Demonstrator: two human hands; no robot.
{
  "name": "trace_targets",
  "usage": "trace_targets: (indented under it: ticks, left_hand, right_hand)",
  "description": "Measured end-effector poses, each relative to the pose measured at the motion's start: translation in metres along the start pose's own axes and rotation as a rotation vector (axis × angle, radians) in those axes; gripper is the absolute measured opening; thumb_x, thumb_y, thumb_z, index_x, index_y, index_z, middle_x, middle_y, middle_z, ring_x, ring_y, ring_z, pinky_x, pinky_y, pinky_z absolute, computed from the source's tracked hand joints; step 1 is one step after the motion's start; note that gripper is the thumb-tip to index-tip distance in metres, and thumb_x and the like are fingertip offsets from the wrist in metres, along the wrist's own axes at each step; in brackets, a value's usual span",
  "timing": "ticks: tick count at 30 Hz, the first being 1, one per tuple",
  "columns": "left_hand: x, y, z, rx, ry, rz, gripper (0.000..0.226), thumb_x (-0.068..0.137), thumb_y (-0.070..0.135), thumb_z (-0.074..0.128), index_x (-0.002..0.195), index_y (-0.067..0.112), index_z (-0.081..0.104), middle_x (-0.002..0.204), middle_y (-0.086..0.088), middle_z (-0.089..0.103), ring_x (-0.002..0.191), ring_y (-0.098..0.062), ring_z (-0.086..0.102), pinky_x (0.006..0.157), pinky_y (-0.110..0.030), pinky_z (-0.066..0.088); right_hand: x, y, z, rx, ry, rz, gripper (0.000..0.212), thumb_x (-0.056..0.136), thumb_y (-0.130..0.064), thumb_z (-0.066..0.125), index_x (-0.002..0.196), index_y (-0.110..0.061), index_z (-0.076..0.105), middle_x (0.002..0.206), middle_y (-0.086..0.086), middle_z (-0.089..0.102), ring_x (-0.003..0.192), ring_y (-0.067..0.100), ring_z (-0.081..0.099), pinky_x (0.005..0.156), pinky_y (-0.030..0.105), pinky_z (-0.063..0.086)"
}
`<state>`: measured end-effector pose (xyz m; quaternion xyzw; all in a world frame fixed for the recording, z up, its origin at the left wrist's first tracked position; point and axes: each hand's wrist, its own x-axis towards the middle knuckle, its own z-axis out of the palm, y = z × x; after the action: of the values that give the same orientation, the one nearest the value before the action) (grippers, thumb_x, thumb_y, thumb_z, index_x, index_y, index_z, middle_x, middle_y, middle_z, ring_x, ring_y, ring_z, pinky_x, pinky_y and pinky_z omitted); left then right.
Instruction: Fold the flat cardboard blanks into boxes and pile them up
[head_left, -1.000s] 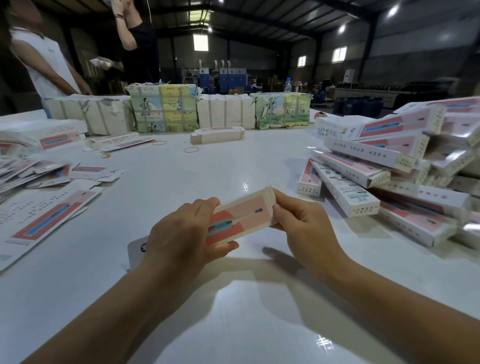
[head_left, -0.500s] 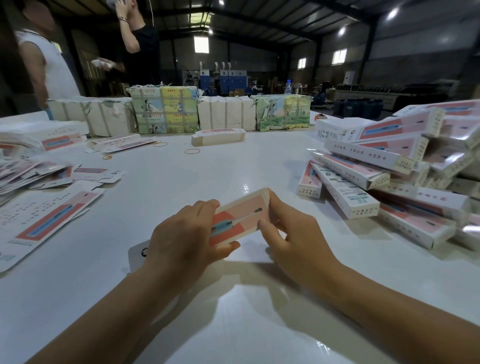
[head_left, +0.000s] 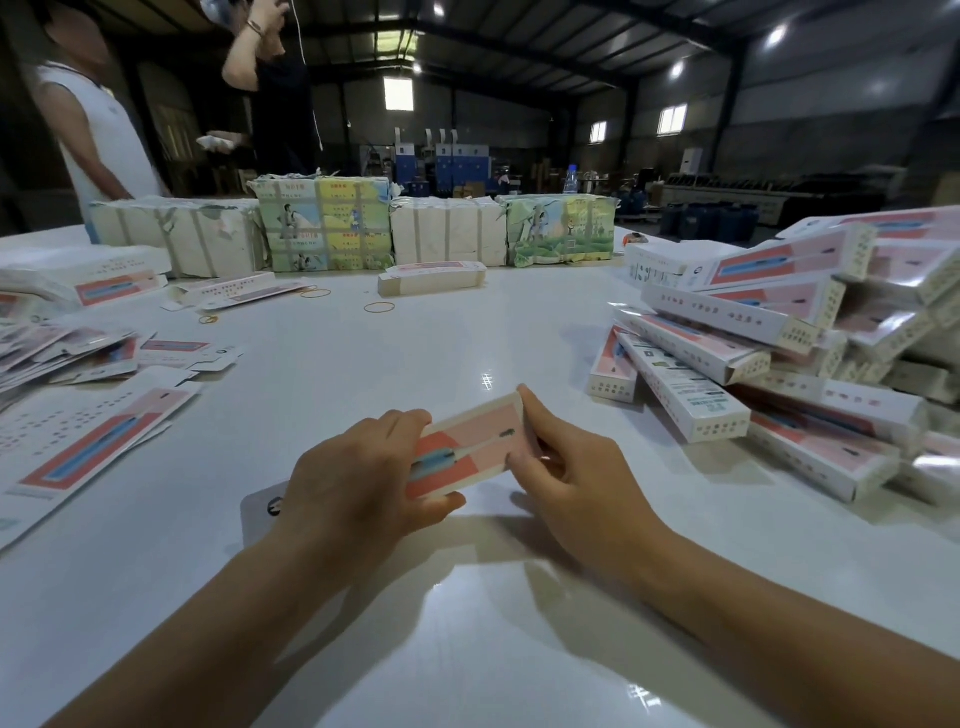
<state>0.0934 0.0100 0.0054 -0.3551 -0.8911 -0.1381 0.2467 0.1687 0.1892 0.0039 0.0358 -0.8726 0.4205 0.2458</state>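
now both hands grip one pink box (head_left: 470, 447) just above the white table (head_left: 363, 623), left of the box pile (head_left: 779, 353): left hand (head_left: 358, 467) wraps its near end, right hand (head_left: 566, 467) pinches the far end. best tuck that flap squarely before piling.

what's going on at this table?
A person is folding a pink box over the white table, holding it in both hands: left hand round its near end, right hand working the far end. Finished boxes are piled to the right, flat blanks lie to the left.
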Motion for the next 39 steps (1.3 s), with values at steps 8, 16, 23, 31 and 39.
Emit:
trace_targets:
  ticks: [8,16,23,31,39]
  left_hand:
    - [0.007,-0.014,-0.010,0.012,-0.078,0.017,0.061,0.069,0.065,0.067,0.115,0.030,0.050,0.105,0.012,0.063,0.076,-0.013,0.058,0.062,-0.023,0.050]
    - [0.003,-0.017,-0.003,-0.066,-0.110,0.138,0.069,0.073,0.056,0.065,0.129,0.017,0.055,0.121,-0.001,0.061,0.106,-0.022,0.059,0.092,-0.032,0.045]
    - [0.002,-0.023,0.008,-0.117,-0.005,-0.005,0.048,0.071,0.043,0.061,0.109,0.014,0.069,0.114,-0.004,0.065,0.107,-0.030,0.057,0.085,-0.047,0.049]
    - [0.005,-0.031,0.020,-0.270,-0.226,-0.153,0.056,0.063,0.065,0.039,0.094,0.028,0.068,0.097,0.016,0.059,0.097,-0.014,0.052,0.088,-0.037,0.043]
    - [0.008,-0.028,0.020,-0.283,-0.240,-0.175,0.039,0.073,0.049,0.053,0.100,0.025,0.068,0.101,0.014,0.057,0.102,-0.017,0.051,0.090,-0.037,0.041]
  right_hand:
    - [0.002,0.005,-0.003,-0.400,-0.131,-0.274,0.097,0.084,-0.034,0.064,0.143,-0.046,-0.012,0.153,-0.025,-0.013,0.141,0.004,0.004,0.106,0.016,0.023]
    - [0.006,0.011,-0.009,-0.711,-0.114,-0.513,0.052,0.079,-0.025,0.070,0.127,-0.010,0.058,0.119,0.012,0.060,0.103,0.035,0.055,0.081,0.044,0.051]
    - [0.066,0.027,-0.101,-0.664,0.327,-0.153,0.042,0.091,-0.030,0.058,0.131,-0.017,0.054,0.116,0.010,0.059,0.100,0.025,0.051,0.087,0.043,0.046]
    - [0.097,0.079,-0.196,-1.060,0.456,0.375,0.033,0.095,-0.031,0.040,0.112,-0.013,0.062,0.115,0.017,0.056,0.106,0.033,0.048,0.085,0.042,0.040]
    - [0.095,0.062,-0.190,-1.129,0.427,0.319,0.036,0.095,-0.028,0.040,0.121,-0.010,0.058,0.129,0.015,0.052,0.119,0.034,0.041,0.103,0.051,0.029]
